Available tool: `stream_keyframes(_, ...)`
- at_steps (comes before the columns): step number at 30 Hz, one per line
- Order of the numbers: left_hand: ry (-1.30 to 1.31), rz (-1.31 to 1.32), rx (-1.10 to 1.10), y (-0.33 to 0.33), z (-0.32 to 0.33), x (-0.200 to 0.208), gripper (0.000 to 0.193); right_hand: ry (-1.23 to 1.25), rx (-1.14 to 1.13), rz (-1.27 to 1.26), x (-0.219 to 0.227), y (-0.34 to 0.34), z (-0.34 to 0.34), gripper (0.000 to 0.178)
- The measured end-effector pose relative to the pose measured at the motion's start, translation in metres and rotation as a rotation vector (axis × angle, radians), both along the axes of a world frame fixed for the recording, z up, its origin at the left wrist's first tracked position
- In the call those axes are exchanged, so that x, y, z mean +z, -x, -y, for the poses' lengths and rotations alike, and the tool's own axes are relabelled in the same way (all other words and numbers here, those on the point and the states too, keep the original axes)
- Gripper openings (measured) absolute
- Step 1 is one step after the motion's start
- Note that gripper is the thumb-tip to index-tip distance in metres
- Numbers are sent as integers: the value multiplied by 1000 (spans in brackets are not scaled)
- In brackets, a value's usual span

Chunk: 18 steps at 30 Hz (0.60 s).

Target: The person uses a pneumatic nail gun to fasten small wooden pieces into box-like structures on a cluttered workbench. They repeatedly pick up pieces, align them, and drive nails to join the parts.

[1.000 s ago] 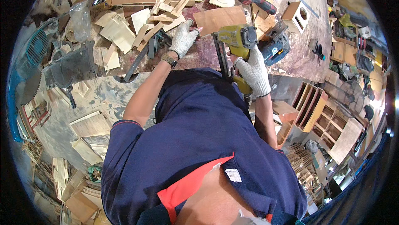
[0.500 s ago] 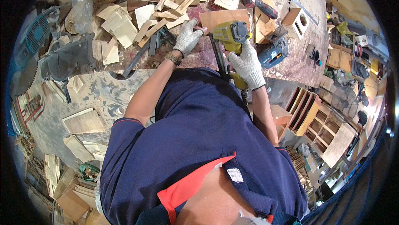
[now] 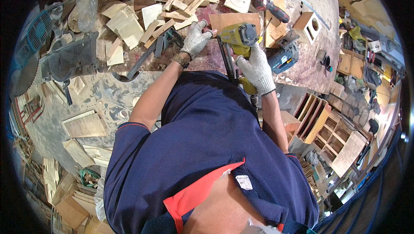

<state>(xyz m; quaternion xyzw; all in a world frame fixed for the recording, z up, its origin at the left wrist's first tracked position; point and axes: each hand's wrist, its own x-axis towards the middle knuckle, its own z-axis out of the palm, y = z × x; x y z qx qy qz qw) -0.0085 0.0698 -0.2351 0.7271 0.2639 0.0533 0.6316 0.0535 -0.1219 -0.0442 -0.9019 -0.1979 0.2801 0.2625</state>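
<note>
My right hand [image 3: 258,67], in a white knit glove, is wrapped around the grip of a yellow-green nail gun [image 3: 236,36]. Its black magazine [image 3: 226,59] slants down toward my waist, and an air fitting [image 3: 254,100] shows below the hand. Also gloved, my left hand [image 3: 195,40] is over the bench's near side with thumb and fingers apart and bare fingertips showing. Close to those fingertips is a brown wooden board [image 3: 224,19], partly hidden behind the nail gun; whether they touch it I cannot tell.
Wood offcuts [image 3: 125,26] and strips crowd the bench [image 3: 310,72] at left. A jigsaw [image 3: 282,56], a cordless drill [image 3: 269,4] and a wooden box with a round hole [image 3: 307,26] lie at right. A toothed saw blade [image 3: 26,76] stands far left; wooden shelving [image 3: 332,137] stands below right.
Both hands and the nail gun hold nearly the same place. The view has shifted slightly, with the bench things a little displaced in it.
</note>
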Motion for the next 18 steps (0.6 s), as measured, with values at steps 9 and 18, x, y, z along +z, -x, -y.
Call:
stream_keyframes(9, 170, -58, -4, 6, -11, 10, 54, -144, -203, -17, 7, -3, 41, 39)
stream_keyframes(18, 510, 77, -21, 23, -11, -28, 47, 174, -365, 387, -44, -16, 84, 63)
